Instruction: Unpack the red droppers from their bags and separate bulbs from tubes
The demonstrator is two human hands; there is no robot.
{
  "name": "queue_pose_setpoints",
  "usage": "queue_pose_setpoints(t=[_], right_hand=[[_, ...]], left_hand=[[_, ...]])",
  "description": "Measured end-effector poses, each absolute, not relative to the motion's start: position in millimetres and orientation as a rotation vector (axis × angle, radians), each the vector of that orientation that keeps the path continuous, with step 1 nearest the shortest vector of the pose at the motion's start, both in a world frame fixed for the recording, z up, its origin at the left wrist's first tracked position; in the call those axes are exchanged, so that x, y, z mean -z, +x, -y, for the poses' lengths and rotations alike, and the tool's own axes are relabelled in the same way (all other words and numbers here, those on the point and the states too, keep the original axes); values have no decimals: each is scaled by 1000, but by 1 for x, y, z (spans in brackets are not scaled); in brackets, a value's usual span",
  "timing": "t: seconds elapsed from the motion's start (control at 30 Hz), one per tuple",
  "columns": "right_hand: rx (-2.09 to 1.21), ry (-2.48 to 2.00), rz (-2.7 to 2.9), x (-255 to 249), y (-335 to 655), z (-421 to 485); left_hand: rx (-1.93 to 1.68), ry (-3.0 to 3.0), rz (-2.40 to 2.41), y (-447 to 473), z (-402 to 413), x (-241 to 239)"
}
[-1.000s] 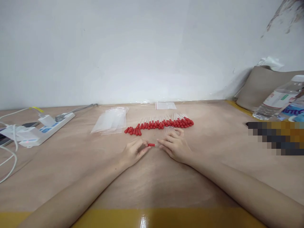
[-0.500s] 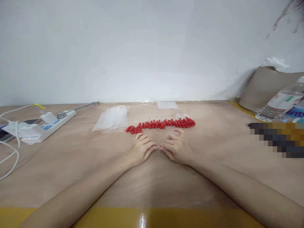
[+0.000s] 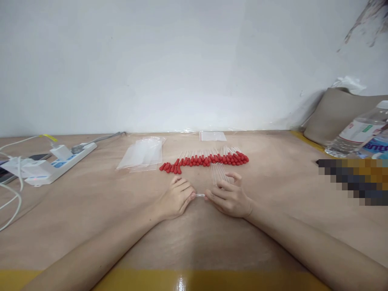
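A short stretch of clear glass dropper tube (image 3: 200, 195) spans the gap between my fingertips, roughly level. One end is pinched by my left hand (image 3: 177, 199), its fingers closed. My right hand (image 3: 228, 198) grips the other end between thumb and fingers, one finger raised. The fingers hide both tube ends, so I cannot tell whether a bulb is on either. Loose red rubber bulbs (image 3: 170, 167) lie just beyond my left hand. Bare glass tubes (image 3: 217, 173) lie side by side behind my right hand. Farther back is a row of red-bulbed droppers (image 3: 209, 159).
Clear plastic bags (image 3: 141, 154) lie at the back left, and another small bag (image 3: 212, 136) by the wall. A white power strip (image 3: 65, 163) with chargers and cables occupies the left. Bottles (image 3: 356, 135) and a grey-brown container (image 3: 336, 113) stand at the right.
Both hands have come slightly nearer to me and a little apart, so more of the tube shows between them. More of the bare tubes behind my right hand is visible.
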State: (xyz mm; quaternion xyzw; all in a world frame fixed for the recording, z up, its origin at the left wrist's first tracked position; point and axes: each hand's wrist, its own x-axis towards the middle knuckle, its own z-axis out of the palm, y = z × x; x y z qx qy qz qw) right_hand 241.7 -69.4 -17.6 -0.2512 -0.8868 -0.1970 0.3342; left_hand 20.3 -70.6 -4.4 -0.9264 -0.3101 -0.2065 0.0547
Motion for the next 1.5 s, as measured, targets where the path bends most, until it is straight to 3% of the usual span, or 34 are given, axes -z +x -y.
queue_pose_setpoints(t=[0.13, 0.37, 0.53, 0.7, 0.9, 1.23, 1.5], right_hand=[[382, -864, 2301, 17, 254, 68], [207, -1381, 1812, 11, 272, 48], [-9, -1650, 1739, 18, 286, 36], [154, -1669, 1783, 22, 286, 34], [311, -1644, 1826, 24, 277, 33], [303, -1654, 1882, 23, 271, 36], [236, -1600, 1926, 19, 267, 42]], left_hand=[[723, -2821, 1119, 3, 69, 5], [1188, -2422, 1830, -32, 33, -18], [793, -2285, 2210, -54, -7, -35], [763, -2206, 2332, -52, -21, -33], [734, -2221, 2325, -43, -20, -23], [768, -2136, 2219, -42, -17, -31], [327, -2146, 2277, -11, -38, -37]])
